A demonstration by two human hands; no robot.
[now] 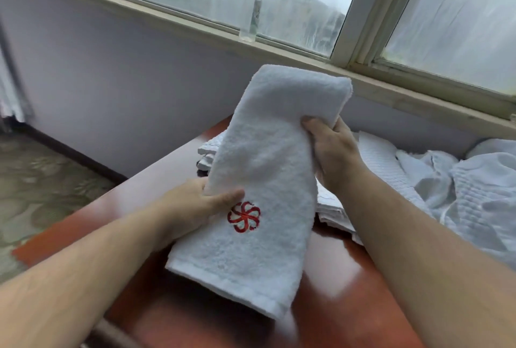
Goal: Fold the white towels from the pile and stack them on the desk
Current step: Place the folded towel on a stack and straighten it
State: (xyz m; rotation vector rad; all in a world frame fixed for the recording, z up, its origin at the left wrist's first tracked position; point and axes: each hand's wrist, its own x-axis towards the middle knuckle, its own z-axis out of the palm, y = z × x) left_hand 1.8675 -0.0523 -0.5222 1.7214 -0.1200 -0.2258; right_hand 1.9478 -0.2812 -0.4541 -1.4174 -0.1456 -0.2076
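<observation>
Head view, bottle [252,7] on sill beyond desk [349,278], pile [460,180] right, stack [208,152] behind folded towel [259,180], left hand [195,205] and right hand [332,152] gripping its sides

Both forearms were bare from the lower edge of the view up to the wrists, with no sleeve showing on either. The left hand [195,205] and the right hand [333,152] were ungloved. Neither wrist carried a watch or band.
</observation>
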